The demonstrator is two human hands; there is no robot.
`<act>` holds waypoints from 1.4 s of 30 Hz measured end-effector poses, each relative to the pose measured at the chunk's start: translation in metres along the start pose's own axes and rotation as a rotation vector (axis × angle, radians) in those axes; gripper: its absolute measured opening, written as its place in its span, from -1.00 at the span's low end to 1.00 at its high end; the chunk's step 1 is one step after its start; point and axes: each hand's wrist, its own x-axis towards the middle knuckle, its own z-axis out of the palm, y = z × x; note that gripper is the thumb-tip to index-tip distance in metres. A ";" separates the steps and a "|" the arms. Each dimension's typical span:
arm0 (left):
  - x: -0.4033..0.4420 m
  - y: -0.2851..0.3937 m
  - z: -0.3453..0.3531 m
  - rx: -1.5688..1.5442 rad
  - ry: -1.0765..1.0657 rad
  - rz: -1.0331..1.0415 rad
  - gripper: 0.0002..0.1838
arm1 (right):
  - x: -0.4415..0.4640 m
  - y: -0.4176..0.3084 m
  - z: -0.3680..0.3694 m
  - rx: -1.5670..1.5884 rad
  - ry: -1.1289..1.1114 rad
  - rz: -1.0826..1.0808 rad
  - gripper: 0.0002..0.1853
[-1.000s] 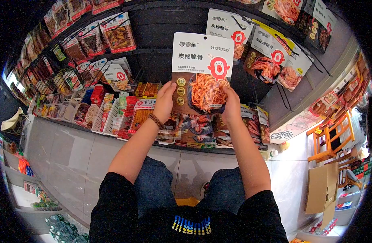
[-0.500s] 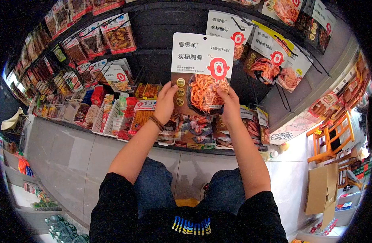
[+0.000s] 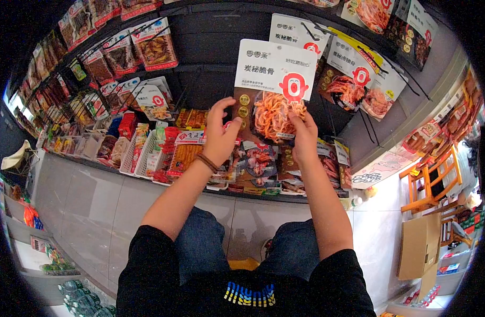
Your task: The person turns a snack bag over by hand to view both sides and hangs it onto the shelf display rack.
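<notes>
A snack packet [image 3: 273,95] with a white top, a red cartoon figure and orange strips of food below is held up in front of the display rack. My right hand [image 3: 304,134] grips it by the lower right edge, thumb on the front. The packet leans a little clockwise. Just off its left edge is my left hand [image 3: 221,134], fingers curved and apart, holding nothing. Behind the packet, matching white-topped packets [image 3: 292,33] hang on a hook, partly covered by it.
More packets [image 3: 353,68] hang on hooks at the right, others [image 3: 153,45] at the upper left. White baskets [image 3: 143,158] and loose snack packs fill the lower shelf. A cardboard box [image 3: 419,248] and a wooden chair [image 3: 435,177] stand at the right.
My left hand has let go of the packet, its fingers now spread. The packet, in my right hand alone, has shifted slightly right and tilted clockwise.
</notes>
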 end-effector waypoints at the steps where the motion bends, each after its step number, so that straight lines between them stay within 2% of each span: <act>1: -0.001 0.003 0.000 0.060 -0.049 0.042 -0.59 | 0.000 0.000 0.001 -0.018 0.030 -0.013 -0.75; 4: -0.006 0.008 0.006 -0.019 -0.123 0.005 -0.63 | -0.001 -0.001 0.005 -0.029 0.052 -0.040 -0.72; 9: -0.009 0.025 0.015 -0.019 -0.284 -0.028 -0.53 | -0.001 -0.003 0.007 -0.037 0.070 -0.075 -0.70; 13: -0.012 0.027 0.023 0.006 -0.296 0.001 -0.51 | -0.003 -0.006 0.009 -0.077 0.047 -0.058 -0.71; 15: -0.013 0.027 0.025 -0.086 -0.319 -0.082 -0.50 | -0.005 -0.009 0.013 -0.091 0.030 -0.046 -0.71; 24: -0.014 0.027 0.026 -0.181 -0.303 -0.128 -0.48 | -0.014 -0.014 0.024 -0.219 -0.018 -0.091 -0.67; 26: -0.013 0.031 0.026 -0.226 -0.307 -0.160 -0.47 | -0.014 -0.008 0.023 -0.378 -0.010 -0.151 -0.63; 33: -0.014 0.033 0.026 -0.276 -0.329 -0.190 -0.44 | -0.023 -0.012 0.034 -0.400 -0.088 -0.233 -0.58; 35: -0.012 0.034 0.026 -0.345 -0.316 -0.221 -0.44 | -0.025 -0.013 0.036 -0.517 -0.148 -0.297 -0.54; 42: -0.010 0.034 0.024 -0.505 -0.296 -0.233 -0.45 | -0.029 -0.011 0.038 -0.420 -0.234 -0.188 -0.47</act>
